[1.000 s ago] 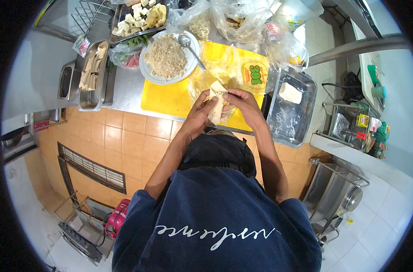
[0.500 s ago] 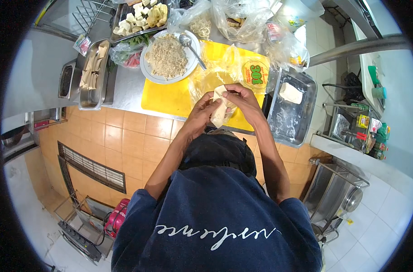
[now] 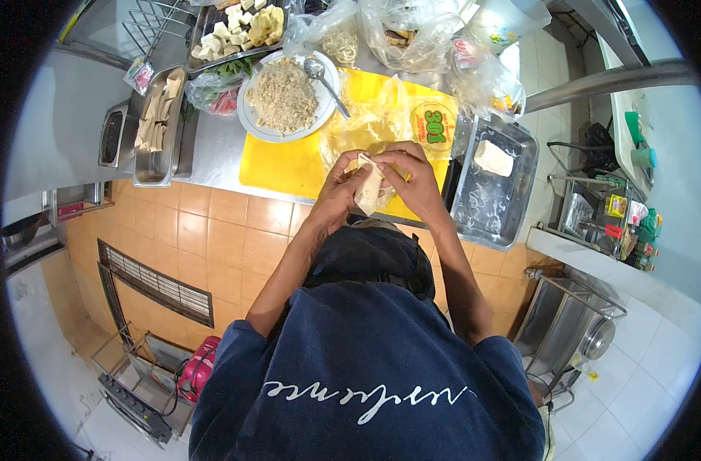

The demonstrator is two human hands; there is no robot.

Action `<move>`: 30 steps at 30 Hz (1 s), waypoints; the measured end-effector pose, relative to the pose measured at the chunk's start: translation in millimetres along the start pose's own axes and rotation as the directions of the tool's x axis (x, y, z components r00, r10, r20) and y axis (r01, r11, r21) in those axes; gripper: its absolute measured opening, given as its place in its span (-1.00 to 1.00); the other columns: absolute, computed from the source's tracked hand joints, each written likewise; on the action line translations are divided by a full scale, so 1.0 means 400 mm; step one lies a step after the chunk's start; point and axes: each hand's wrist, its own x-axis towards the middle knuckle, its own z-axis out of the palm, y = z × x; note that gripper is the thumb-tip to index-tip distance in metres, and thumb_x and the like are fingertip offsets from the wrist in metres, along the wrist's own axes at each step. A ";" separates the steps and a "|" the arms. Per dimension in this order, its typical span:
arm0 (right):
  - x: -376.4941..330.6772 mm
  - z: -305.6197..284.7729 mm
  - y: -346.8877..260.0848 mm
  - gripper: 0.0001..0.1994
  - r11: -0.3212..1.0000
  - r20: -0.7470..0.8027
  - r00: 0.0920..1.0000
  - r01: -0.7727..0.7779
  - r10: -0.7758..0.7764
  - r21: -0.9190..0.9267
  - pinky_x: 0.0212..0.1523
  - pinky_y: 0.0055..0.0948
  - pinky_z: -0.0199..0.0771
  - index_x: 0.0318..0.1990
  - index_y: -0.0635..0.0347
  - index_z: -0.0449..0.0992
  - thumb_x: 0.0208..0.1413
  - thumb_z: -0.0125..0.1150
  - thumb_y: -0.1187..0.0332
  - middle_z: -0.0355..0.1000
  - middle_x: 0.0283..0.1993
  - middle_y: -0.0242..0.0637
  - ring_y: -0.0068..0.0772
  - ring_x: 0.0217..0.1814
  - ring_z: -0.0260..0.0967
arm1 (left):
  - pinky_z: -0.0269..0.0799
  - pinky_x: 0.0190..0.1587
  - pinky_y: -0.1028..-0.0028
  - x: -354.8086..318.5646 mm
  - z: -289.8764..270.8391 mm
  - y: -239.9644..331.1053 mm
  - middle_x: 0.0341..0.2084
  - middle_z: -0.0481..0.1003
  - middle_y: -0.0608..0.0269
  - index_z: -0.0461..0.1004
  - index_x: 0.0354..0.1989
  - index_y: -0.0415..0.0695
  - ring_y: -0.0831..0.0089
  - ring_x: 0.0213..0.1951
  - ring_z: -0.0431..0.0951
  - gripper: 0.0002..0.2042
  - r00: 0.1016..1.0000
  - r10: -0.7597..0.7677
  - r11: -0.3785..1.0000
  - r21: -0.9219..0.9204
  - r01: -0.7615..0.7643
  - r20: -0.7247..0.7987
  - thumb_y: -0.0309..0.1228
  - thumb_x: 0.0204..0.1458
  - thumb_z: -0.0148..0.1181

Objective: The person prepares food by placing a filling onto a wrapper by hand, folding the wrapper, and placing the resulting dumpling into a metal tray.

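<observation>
Left hand [image 3: 337, 187] and right hand [image 3: 412, 175] both closed on a pale folded wrapper [image 3: 368, 187], held up between them over the yellow board [image 3: 289, 157], white plate of noodles [image 3: 283, 96] behind, metal tray [image 3: 494, 192] on the right

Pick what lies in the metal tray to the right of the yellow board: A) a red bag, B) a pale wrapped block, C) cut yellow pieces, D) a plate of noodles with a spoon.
B: the tray right of the board holds a single pale block; the noodles sit on a plate at the board's far left corner.
</observation>
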 end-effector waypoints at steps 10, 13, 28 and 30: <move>0.007 0.013 0.001 -0.76 0.997 -0.060 0.998 -0.029 0.025 -0.076 0.06 -0.32 0.35 -0.09 0.16 0.60 0.04 0.30 0.46 0.46 -0.11 -0.22 -0.18 0.03 0.34 | 0.46 -0.37 0.56 -0.007 0.028 0.018 -0.31 0.49 0.32 0.35 0.08 0.02 0.63 -0.36 0.48 -0.79 0.996 -0.033 0.999 -0.007 0.032 -0.081 -0.28 0.32 0.00; 0.016 0.015 -0.010 -0.76 0.996 -0.028 0.996 -0.084 0.084 -0.003 0.06 -0.34 0.36 -0.09 0.18 0.59 0.04 0.31 0.45 0.47 -0.13 -0.21 -0.21 0.02 0.37 | 0.40 -0.44 0.59 -0.007 0.023 0.016 -0.36 0.48 0.36 0.35 0.07 0.01 0.66 -0.42 0.43 -0.79 0.996 -0.013 0.999 0.043 0.017 -0.085 -0.28 0.32 0.01; 0.018 0.020 -0.006 -0.82 0.973 0.028 0.980 -0.198 0.196 0.119 -0.05 -0.45 0.39 -0.14 0.18 0.59 0.07 0.29 0.49 0.47 -0.17 -0.27 -0.36 -0.08 0.41 | 0.31 -0.44 0.60 -0.003 0.029 0.013 -0.43 0.47 0.34 0.36 0.06 0.03 0.69 -0.44 0.37 -0.81 0.990 0.054 0.998 0.023 -0.052 -0.130 -0.37 0.31 0.03; 0.017 0.019 -0.003 -0.83 0.964 0.039 0.975 -0.221 0.217 0.151 -0.05 -0.46 0.39 -0.15 0.17 0.60 0.08 0.28 0.49 0.46 -0.16 -0.27 -0.37 -0.08 0.41 | 0.29 -0.45 0.61 -0.002 0.032 0.014 -0.43 0.46 0.35 0.36 0.06 0.03 0.69 -0.45 0.36 -0.81 0.989 0.061 0.998 0.012 -0.060 -0.137 -0.37 0.31 0.03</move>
